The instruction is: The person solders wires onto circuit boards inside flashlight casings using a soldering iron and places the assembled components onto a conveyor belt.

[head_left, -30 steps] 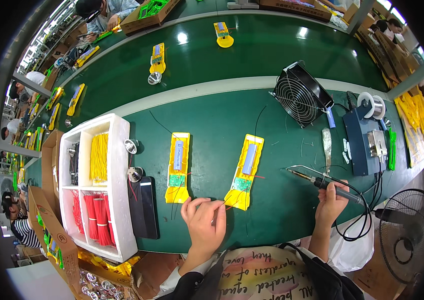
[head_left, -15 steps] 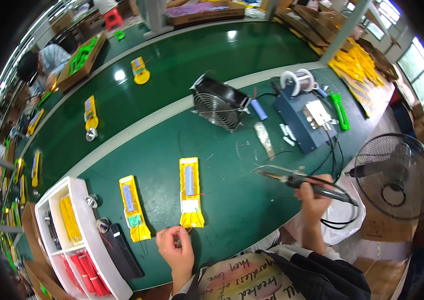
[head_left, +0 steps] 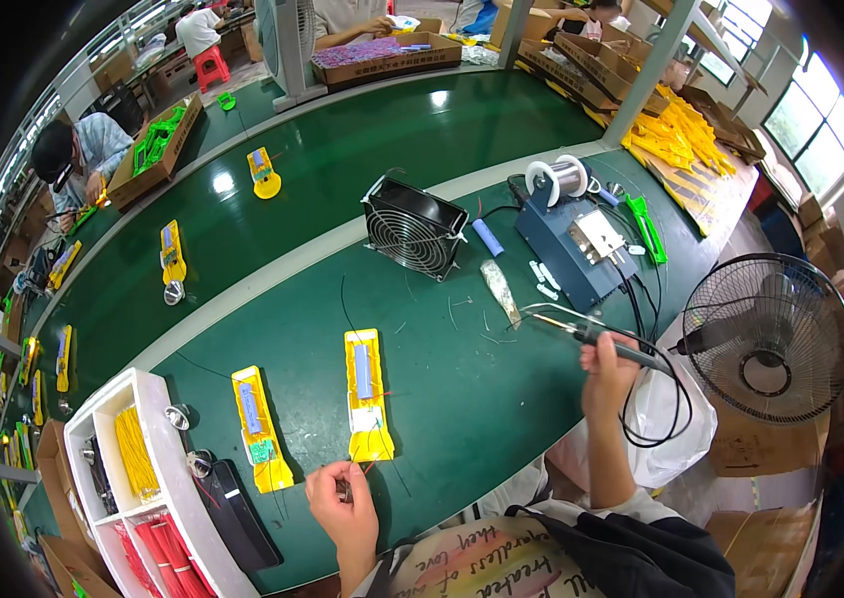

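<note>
In my right hand point(head_left: 605, 377) is a soldering iron point(head_left: 621, 351) with a dark handle, its tip pointing left over the green bench. A thin strand of wire point(head_left: 554, 307) runs close above the tip. My left hand point(head_left: 344, 504) is closed in a pinch at the lower end of a yellow flashlight housing point(head_left: 389, 441). Something small and shiny shows between its fingers, too hidden to name. Thin red and black wires come out by the fingertips. This housing holds a blue cylindrical battery point(head_left: 362, 373). Left of it lies a second yellow housing point(head_left: 276, 476) with a battery and green circuit board point(head_left: 263, 451).
A white foam box point(head_left: 155, 391) of yellow and red wires stands left, beside a black case point(head_left: 245, 518). Further back are a small black fan point(head_left: 412, 227), a blue soldering station point(head_left: 566, 254) and a solder spool point(head_left: 559, 179). A caged fan point(head_left: 771, 339) is at right. Another person works far left.
The whole view has shifted, showing more of the far side. My right hand still holds the soldering iron, and its tip stays away from the housings. My left hand keeps its pinch by the same housing.
</note>
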Demonstrator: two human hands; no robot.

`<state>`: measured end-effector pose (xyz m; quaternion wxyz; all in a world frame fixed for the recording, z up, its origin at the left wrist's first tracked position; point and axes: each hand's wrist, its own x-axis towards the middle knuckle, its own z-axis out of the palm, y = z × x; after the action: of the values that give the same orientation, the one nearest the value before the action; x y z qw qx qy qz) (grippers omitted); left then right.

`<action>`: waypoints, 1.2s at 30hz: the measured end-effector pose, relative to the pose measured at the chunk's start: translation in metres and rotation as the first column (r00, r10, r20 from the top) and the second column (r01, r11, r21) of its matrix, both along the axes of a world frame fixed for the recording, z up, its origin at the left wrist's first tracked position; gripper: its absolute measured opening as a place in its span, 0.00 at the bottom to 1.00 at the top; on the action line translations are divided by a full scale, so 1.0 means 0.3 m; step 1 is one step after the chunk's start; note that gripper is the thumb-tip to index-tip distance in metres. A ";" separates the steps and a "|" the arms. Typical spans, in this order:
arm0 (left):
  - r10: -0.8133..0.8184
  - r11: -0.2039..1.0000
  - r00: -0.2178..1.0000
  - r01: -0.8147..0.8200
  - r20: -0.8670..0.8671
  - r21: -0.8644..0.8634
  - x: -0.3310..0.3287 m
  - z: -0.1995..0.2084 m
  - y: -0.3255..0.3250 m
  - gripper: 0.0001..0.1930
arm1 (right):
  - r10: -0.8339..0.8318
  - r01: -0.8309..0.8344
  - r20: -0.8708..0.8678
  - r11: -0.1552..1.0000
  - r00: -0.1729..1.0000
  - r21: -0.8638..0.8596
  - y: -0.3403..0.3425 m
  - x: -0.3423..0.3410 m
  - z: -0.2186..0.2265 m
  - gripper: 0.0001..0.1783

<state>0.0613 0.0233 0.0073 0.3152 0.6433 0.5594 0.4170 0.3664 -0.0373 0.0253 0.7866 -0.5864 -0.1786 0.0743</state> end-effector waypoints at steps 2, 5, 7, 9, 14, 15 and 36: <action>-0.016 1.000 1.000 0.016 -0.015 0.025 -0.003 -0.006 -0.001 0.04 | 0.039 -0.036 -0.071 0.999 0.997 0.040 0.055 -0.023 -0.024 0.07; -0.006 1.000 0.999 0.006 -0.032 0.010 -0.005 -0.009 -0.002 0.04 | 0.083 -0.082 -0.094 0.997 0.992 0.012 0.087 -0.036 -0.067 0.07; -0.001 1.000 0.999 0.001 -0.038 0.011 -0.006 -0.008 -0.003 0.04 | 0.085 -0.085 -0.090 0.996 0.992 0.007 0.083 -0.038 -0.065 0.07; -0.001 1.000 0.999 0.002 -0.055 0.012 -0.006 -0.007 0.000 0.04 | 0.079 -0.079 -0.088 0.997 0.993 0.012 0.080 -0.036 -0.075 0.07; 0.032 0.999 0.999 -0.033 -0.036 -0.029 0.007 -0.006 0.002 0.03 | 0.097 -0.097 -0.074 0.995 0.993 0.004 0.078 -0.038 -0.065 0.07; 0.037 0.999 0.999 -0.038 -0.037 -0.023 0.008 -0.007 0.002 0.03 | 0.098 -0.097 -0.066 0.995 0.993 0.009 0.079 -0.041 -0.062 0.07; -0.329 0.917 0.900 0.377 -0.286 0.129 0.059 0.458 0.126 0.08 | 0.130 -0.114 -0.067 0.972 0.989 0.204 0.023 -0.033 -0.058 0.09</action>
<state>0.0789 0.0610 0.1446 0.2504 0.8089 0.4291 0.3144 0.3564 -0.0303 0.0079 0.8418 -0.4890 -0.1895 0.1277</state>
